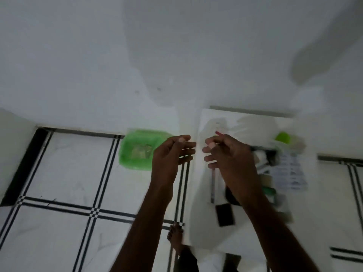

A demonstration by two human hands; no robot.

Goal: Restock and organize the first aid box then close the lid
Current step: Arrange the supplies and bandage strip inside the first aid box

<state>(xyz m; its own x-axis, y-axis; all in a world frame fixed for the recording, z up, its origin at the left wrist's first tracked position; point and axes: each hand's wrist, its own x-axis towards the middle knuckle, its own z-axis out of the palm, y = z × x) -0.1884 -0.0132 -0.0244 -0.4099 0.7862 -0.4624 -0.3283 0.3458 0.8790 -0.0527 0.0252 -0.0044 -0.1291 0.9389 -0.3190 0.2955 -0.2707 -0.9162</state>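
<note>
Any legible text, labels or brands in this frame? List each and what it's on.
None legible: the frame is motion-blurred.
Printed sheet on the white table: rows of print, too blurred to read.
Green container on the floor: no text visible.
Dark card on the table: no text visible.
Items by the green cap: labels unreadable.

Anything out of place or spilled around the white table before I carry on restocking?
One thing: the translucent green plastic box sits on the tiled floor by the wall, left of the white table, apart from the supplies jumbled on its right side. No spill shows, though the picture is blurred.
</note>
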